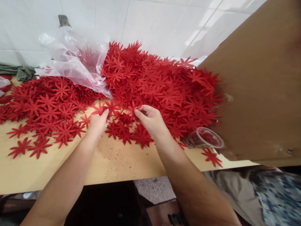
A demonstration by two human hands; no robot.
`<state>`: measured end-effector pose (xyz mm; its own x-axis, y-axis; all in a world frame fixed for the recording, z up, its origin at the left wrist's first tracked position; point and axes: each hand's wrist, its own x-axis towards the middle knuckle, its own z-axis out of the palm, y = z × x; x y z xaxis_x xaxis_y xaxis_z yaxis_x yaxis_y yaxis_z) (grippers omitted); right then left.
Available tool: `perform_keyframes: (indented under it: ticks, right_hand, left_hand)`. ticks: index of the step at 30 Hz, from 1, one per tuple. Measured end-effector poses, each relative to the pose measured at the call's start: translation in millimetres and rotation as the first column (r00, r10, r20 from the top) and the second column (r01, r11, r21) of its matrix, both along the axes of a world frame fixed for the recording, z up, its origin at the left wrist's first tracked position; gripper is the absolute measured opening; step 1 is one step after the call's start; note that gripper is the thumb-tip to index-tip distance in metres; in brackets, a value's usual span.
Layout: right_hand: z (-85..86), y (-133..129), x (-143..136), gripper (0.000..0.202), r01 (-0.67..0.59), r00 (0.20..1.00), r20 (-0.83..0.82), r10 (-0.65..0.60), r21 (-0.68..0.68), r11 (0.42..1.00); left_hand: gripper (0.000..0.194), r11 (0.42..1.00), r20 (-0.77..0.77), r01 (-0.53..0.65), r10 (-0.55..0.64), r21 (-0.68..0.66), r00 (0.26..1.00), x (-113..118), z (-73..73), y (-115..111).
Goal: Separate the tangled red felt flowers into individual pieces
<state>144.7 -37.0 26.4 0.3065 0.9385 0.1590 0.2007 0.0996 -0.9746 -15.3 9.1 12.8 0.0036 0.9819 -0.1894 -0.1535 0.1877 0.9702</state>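
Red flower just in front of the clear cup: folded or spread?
Spread: the red flower lies on the table with its petals fanned outward, none visibly folded over.

Low pass available over the bare tabletop (pixel 113 171) along the front edge, between the forearms and at front left below the stray red cutouts (pixel 39 148); only narrow room between left hand (pixel 100 121) and right hand (pixel 149 117), cutouts lying there. Back obstructed by tall red pile (pixel 150 81) near tiled wall (pixel 145 18), plus crumpled plastic bag (pixel 77 67) over left heap (pixel 47 105). Right side blocked by big cardboard (pixel 254 94), tipped clear cup (pixel 196 139) beside it.
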Motion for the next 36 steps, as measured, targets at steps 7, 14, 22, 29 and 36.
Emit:
perform_keyframes:
  ticks: [7,14,22,29,36]
  right_hand:
    - [34.1,-8,-21,0.004,-0.361,0.761,0.626,0.171,0.189,0.913]
    - [39.9,0,-36,0.014,-0.454,0.587,0.773,0.242,0.066,0.889]
    - [66.0,53,12,0.028,-0.178,0.736,0.677,-0.017,0.217,0.960]
    - [101.9,177,67,0.027,0.183,0.616,0.730,-0.296,0.233,0.955]
    - [112.6,183,78,0.039,0.309,0.574,0.718,-0.393,0.254,0.917]
  left_hand:
    - [0.006,0.864,-0.430,0.428,-0.291,0.265,0.854,2,-7.8,-6]
    - [0.008,0.828,-0.536,0.492,-0.295,0.271,0.791,-2,-9.0,-5]
    - [0.007,0.928,0.136,0.367,-0.356,-0.067,0.925,4,12.8,-15]
    - [0.013,0.936,0.271,0.353,-0.339,-0.004,0.901,6,6.0,-13]
    - [0.004,0.946,0.270,0.321,-0.295,-0.053,0.916,9,7.6,-12]
